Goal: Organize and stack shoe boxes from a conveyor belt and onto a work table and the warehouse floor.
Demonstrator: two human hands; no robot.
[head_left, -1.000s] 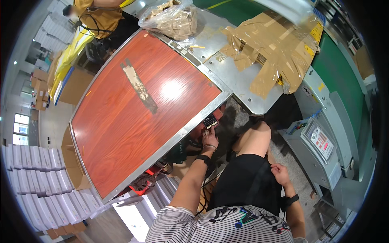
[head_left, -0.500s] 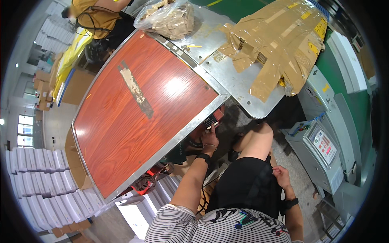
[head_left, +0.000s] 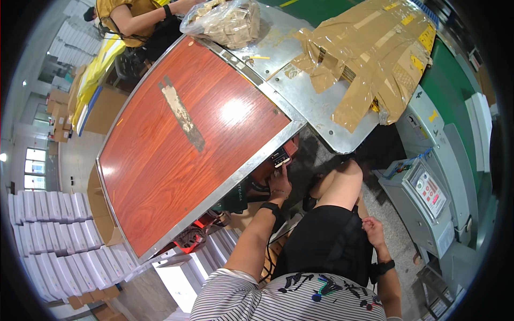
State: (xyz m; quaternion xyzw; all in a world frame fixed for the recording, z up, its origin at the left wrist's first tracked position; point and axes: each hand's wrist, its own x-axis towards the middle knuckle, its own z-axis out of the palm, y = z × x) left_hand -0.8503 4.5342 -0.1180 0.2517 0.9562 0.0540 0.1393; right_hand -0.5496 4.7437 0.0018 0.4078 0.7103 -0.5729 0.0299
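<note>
Presently: your left hand (head_left: 281, 184) nearer, index extended, gripping nothing; dark device (head_left: 280, 157) ahead, contact unclear, below red surface (head_left: 160, 176) edge; right hand (head_left: 373, 231) farther, curled, contents indiscernible.

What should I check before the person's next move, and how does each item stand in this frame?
1. Left hand at the small black rectangular device with a pale lower edge: ok, the extended finger reaches that edge.
2. Finger actually pressing the device: cannot tell; pressure does not show.
3. Device display readable: cannot tell, too small here.
4. Right hand apart from the device: ok, it is curled beside the black fabric shorts.
5. Right hand empty: cannot tell; its curled fingers hide the palm.
6. Left hand clear of the clear plastic bag of brown pieces: ok, the bag lies well beyond the reddish-brown wood-grain tabletop.
</note>
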